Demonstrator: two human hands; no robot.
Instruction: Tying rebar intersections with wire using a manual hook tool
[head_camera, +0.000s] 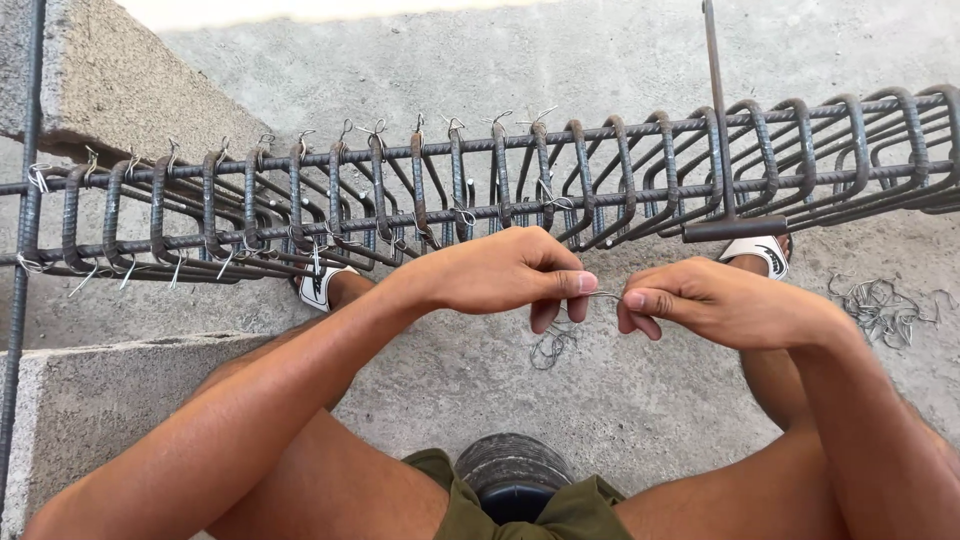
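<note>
Below the rebar cage (480, 190), one short wire (606, 294) is pinched betw. both hands: left hand (505, 270) & right hand (715, 300), each clamped on an end. One hooked tool (722, 150) is hung on the cage. Two sandals are seen, two concrete blocks (110, 90) at left, wire scraps (885, 310) on the rough concrete floor (620, 390), outdoors.

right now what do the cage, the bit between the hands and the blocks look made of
Cage: ribbed steel rebar, dull brown, apparently lightly rusted, with ridges along the bars.
Wire pinched by the left hand and right hand: thin, grey, probably bare steel tie wire.
Blocks: rough, pitted grey, most likely concrete.
</note>
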